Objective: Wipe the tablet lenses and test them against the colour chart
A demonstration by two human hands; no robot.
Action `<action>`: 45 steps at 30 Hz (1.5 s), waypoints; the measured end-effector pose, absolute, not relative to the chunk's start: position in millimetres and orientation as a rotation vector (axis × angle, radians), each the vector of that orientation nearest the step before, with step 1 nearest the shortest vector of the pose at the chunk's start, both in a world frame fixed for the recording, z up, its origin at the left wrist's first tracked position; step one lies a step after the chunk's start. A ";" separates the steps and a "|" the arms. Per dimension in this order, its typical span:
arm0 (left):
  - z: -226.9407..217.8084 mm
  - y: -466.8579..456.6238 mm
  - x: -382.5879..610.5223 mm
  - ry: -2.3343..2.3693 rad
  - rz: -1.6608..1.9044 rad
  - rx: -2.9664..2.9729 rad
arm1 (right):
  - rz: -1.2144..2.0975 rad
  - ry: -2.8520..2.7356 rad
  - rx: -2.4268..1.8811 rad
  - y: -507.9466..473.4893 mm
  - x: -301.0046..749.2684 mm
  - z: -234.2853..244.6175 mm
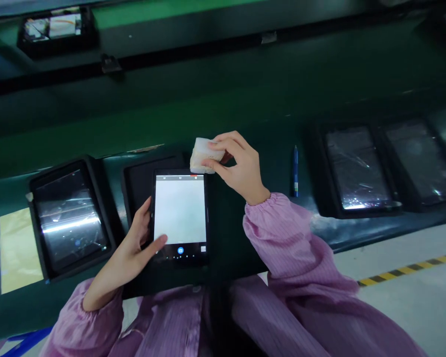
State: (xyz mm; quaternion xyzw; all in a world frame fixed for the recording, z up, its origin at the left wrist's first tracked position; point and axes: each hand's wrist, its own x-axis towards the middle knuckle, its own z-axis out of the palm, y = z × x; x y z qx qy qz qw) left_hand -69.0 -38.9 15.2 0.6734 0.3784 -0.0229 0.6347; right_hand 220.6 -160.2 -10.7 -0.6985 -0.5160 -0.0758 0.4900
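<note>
Currently: black rectangular tablet with lit pale screen (180, 210), long axis near–far, near-left of right hand (241, 168) | left hand (135, 253), nearer, grasps its left edge, thumb overlapping screen | right pinches white block-shaped pad (204, 154) by far edge, contact unclear | black rectangular tray (141, 182) far-left; slim blue pen (295, 171) right

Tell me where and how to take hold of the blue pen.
Come from above and pinch the blue pen mid-barrel, across its two long sides. That should suit it: it is slim and straight, lies lengthwise away from the camera, and both long sides are exposed.
</note>
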 end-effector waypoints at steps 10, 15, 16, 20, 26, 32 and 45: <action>-0.4 -36.6 -67.8 1.045 0.189 1.213 | -0.254 -1.230 -1.631 -166.6 216.7 -7.9; 6.8 -38.0 -78.2 1.134 0.333 1.184 | -0.353 -1.121 -1.553 -173.3 217.3 3.8; 7.7 -36.7 -81.3 1.166 0.371 1.178 | -0.376 -1.094 -1.551 -174.7 218.0 6.4; 4.8 -31.9 -87.9 1.218 0.454 1.224 | -0.449 -1.010 -1.575 -179.0 222.3 14.3; 11.2 -43.4 -98.6 1.175 0.537 1.373 | -0.456 -0.962 -1.522 -181.1 228.9 15.0; 20.2 -71.4 -123.5 0.895 0.556 2.144 | -0.410 -0.947 -1.556 -179.9 227.3 11.3; -35.7 -86.5 -149.1 1.032 0.161 2.436 | -0.443 -0.990 -2.315 -187.4 240.1 6.7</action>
